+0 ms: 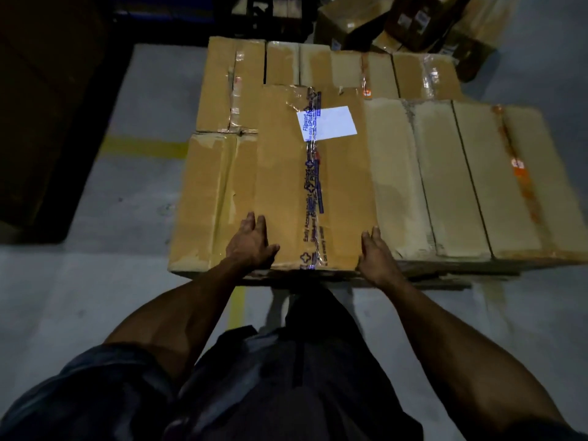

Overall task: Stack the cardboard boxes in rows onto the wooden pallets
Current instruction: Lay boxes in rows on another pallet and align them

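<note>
**On the pallet stack: a taped box being seated, and where it may slip**

Atop the lower layer of cardboard boxes [445, 173] lies the taped box [315, 179], bearing a white label [327, 124] and a strip of printed blue tape along its middle. The left hand [251, 241] rests flat on its near left corner, fingers straight and close together, curled round nothing. The right hand [377, 254] presses against the near right edge, fingers extended along the side; whether the thumb hooks beneath the edge cannot be told. The wooden pallet [439, 280] shows only as a dark strip under the front row.

Risks, as judged from this view: the taped box straddles seams between the boxes beneath, so an uneven push could tilt it or leave it crooked to the row. The box at left [206, 198] looks creased and dented; weight set on it may sag and unsettle the layer. Fingers at the right edge lie just beside the neighbouring box and could be pinched if the box slides that way. Loose boxes [413, 23] lie on the floor beyond
</note>
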